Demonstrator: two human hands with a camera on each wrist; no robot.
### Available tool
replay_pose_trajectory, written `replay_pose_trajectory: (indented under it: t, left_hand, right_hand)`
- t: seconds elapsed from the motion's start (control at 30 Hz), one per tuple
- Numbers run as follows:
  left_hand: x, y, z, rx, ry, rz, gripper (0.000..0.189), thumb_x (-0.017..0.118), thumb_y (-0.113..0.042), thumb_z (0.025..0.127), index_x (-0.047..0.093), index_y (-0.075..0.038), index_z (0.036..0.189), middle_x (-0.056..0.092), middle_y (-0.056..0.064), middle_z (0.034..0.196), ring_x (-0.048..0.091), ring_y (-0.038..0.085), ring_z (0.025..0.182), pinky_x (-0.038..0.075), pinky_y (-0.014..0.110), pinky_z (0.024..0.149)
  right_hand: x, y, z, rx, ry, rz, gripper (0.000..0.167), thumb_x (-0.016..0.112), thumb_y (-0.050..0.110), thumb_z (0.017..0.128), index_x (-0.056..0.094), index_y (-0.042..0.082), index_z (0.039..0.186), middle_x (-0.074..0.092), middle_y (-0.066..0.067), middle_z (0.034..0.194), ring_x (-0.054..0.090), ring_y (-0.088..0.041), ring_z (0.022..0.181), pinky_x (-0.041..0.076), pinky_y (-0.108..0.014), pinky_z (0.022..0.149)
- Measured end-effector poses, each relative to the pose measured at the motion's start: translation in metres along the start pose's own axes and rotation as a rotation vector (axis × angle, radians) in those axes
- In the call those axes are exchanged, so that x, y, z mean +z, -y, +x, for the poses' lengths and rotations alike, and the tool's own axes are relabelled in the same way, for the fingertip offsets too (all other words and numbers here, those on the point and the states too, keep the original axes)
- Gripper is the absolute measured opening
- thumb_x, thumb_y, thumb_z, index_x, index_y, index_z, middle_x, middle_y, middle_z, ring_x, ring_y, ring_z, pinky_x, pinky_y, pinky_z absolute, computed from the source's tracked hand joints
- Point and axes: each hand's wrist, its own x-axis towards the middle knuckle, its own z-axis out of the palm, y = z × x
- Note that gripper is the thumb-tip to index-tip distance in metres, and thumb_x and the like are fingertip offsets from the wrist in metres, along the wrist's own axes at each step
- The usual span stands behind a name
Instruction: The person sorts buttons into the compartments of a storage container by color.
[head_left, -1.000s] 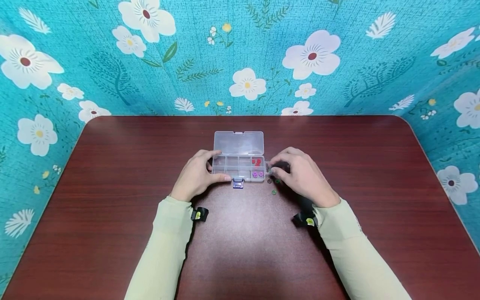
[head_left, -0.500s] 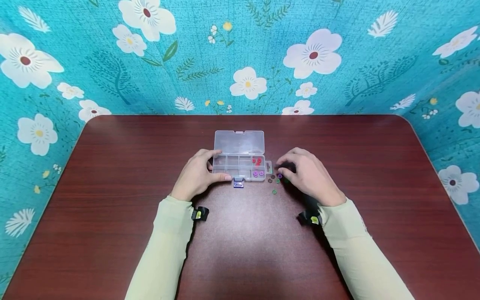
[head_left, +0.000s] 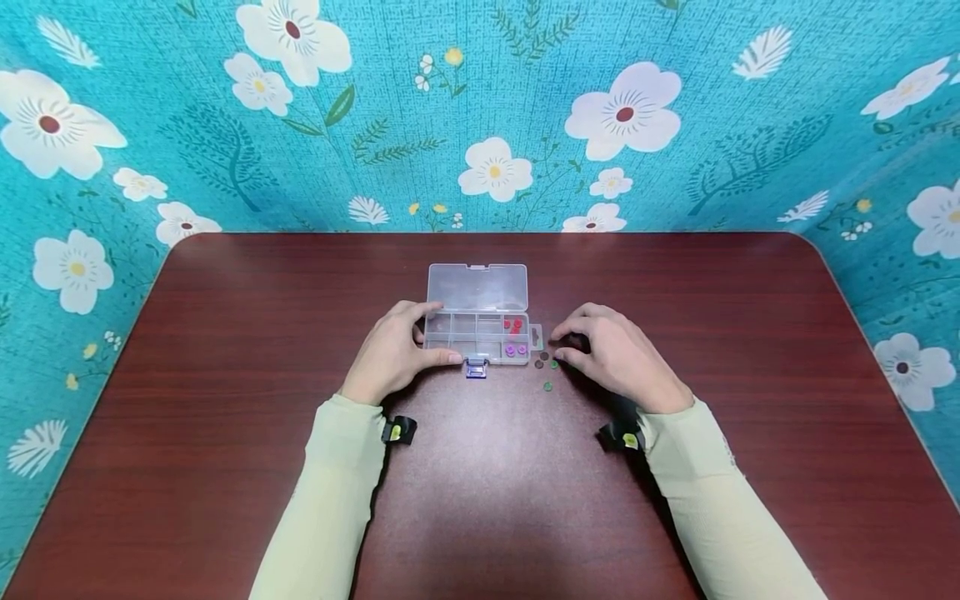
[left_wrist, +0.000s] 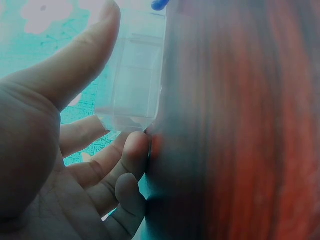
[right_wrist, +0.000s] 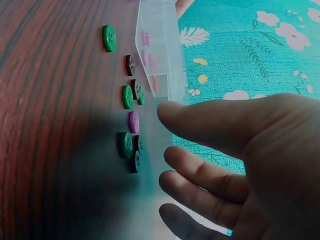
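A clear plastic compartment box (head_left: 465,346) stands with its lid (head_left: 477,287) swung back. My left hand (head_left: 386,354) grips its left end, thumb along the front wall and fingers at the back. Red buttons (head_left: 517,323) lie in the rear right compartment and purple buttons (head_left: 511,351) in the front right one. To the right of the box, my right hand (head_left: 622,358) hovers with thumb and fingers apart and nothing between them. Beside that hand in the right wrist view, a purple button (right_wrist: 133,122), green buttons (right_wrist: 109,38) and dark buttons (right_wrist: 130,65) are on the table.
A blue latch (head_left: 476,368) hangs from the box's front, and a clear hanging tab (head_left: 537,337) juts from its right end. The dark red wooden table (head_left: 480,500) ends at a flowered turquoise cloth (head_left: 420,108) behind.
My right hand has drawn back rightward from the box's right end, uncovering the tab. Its thumb and fingertips have spread apart. My left hand keeps its grip on the box.
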Motion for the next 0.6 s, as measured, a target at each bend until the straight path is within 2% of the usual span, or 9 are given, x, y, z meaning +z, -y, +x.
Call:
replay_pose_trajectory:
  t: [0.27, 0.6]
  left_hand:
    - [0.0002, 0.0011, -0.0009, -0.004, -0.001, 0.006, 0.082, 0.087, -0.049, 0.075, 0.056, -0.018, 0.144, 0.053, 0.004, 0.100, 0.051, 0.021, 0.085, 0.042, 0.037, 0.077]
    - [-0.0001, 0.0001, 0.0000, 0.002, -0.002, 0.009, 0.082, 0.087, -0.048, 0.075, 0.056, -0.017, 0.144, 0.053, 0.005, 0.101, 0.052, 0.021, 0.085, 0.042, 0.037, 0.077]
  right_hand:
    - [0.0018, -0.0002, -0.0006, -0.001, 0.034, -0.008, 0.015, 0.079, 0.017, 0.088, 0.078, 0.011, 0.101, 0.067, -0.001, 0.102, 0.061, -0.019, 0.096, 0.049, -0.038, 0.080]
    - [0.0038, -0.0013, -0.0007, -0.003, 0.036, -0.037, 0.014, 0.077, 0.013, 0.087, 0.078, 0.010, 0.100, 0.065, -0.002, 0.103, 0.060, -0.021, 0.099, 0.049, -0.039, 0.083]
